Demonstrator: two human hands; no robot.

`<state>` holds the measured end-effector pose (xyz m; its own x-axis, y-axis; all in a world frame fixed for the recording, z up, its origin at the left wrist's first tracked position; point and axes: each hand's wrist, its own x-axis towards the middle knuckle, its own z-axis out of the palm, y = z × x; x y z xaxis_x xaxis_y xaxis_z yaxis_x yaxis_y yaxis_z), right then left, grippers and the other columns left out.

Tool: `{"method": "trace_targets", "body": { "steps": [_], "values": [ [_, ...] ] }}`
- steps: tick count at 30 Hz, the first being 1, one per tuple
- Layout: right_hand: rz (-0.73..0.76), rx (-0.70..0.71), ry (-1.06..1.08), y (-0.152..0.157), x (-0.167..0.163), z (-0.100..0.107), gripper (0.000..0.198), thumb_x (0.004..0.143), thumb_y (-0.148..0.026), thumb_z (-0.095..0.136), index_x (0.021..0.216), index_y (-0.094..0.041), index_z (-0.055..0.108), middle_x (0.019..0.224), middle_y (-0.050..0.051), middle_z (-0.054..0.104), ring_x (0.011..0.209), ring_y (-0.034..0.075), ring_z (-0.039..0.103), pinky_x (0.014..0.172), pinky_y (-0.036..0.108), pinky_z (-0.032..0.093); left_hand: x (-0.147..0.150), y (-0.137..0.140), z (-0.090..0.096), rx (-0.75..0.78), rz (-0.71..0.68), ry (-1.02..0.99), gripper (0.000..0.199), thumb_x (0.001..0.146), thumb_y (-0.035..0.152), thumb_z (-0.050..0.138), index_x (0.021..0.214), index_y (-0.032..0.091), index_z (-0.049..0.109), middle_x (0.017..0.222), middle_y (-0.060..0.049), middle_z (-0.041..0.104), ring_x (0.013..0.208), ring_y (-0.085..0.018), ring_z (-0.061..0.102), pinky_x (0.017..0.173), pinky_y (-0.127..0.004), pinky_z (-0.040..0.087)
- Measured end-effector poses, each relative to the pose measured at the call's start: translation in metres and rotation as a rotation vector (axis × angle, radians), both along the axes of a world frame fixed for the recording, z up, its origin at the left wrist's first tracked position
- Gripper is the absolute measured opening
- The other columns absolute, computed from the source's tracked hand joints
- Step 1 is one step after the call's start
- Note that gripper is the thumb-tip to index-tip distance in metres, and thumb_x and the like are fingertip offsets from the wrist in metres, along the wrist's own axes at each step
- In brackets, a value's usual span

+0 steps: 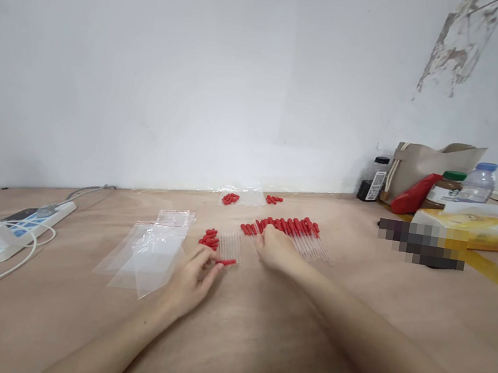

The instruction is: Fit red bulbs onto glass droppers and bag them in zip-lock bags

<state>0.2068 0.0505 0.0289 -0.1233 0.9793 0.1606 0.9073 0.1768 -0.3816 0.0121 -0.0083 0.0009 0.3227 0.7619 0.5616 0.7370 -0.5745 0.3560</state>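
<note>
My left hand [193, 278] has its thumb and finger closed at the end of a red rubber bulb [227, 262], low over the table. Just beyond lies a small heap of loose red bulbs [210, 239], beside a row of thin clear tubes [230, 246]. My right hand [277, 250] is closed, fingertips down among red bulbs at the left part of a row of droppers [303, 229]. These droppers have red bulbs on clear stems. What the right fingertips grip is hidden. Left of my left hand, clear zip bags [152, 253] lie overlapping.
At the wall lies a clear bag [250, 198] with red bulbs around it. A white power strip [45, 218] with cables is at left. On the right stand a dark bottle [374, 180], a beige bag [434, 164], a jar [445, 189] and a tissue pack [463, 225].
</note>
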Motion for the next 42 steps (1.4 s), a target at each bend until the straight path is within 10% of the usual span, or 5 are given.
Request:
{"method": "trace_targets", "body": {
  "steps": [7,29,42],
  "values": [
    [0.321,0.249,0.341,-0.035,0.064,-0.038,0.025,0.085,-0.019,0.034,0.107,-0.014,0.046,0.071,0.003,0.059,0.064,0.013,0.054,0.062,0.025,0.04,0.024,-0.018,-0.008,-0.227,-0.077,0.027,0.019,0.082,0.021,0.048,0.099,0.018,0.054,0.079,-0.002,0.053,0.068,-0.014,0.051,0.062,-0.026,0.042],
    [0.566,0.405,0.316,-0.072,0.045,-0.046,0.016,0.085,-0.022,0.041,0.084,-0.018,0.056,0.069,0.0,0.06,0.061,0.011,0.047,0.068,0.029,0.028,0.031,-0.023,-0.016,-0.421,-0.217,-0.334,0.017,0.088,0.028,0.042,0.095,0.018,0.053,0.083,-0.001,0.06,0.075,-0.013,0.056,0.069,-0.024,0.045],
    [0.707,0.38,0.24,-0.065,0.05,-0.041,0.017,0.083,-0.016,0.044,0.083,-0.019,0.06,0.074,0.0,0.063,0.065,0.01,0.049,0.069,0.029,0.024,0.029,-0.03,-0.009,-0.207,-0.274,-0.137,0.014,0.084,0.022,0.051,0.085,0.019,0.064,0.076,-0.001,0.066,0.067,-0.012,0.06,0.063,-0.02,0.045]
  ]
}}
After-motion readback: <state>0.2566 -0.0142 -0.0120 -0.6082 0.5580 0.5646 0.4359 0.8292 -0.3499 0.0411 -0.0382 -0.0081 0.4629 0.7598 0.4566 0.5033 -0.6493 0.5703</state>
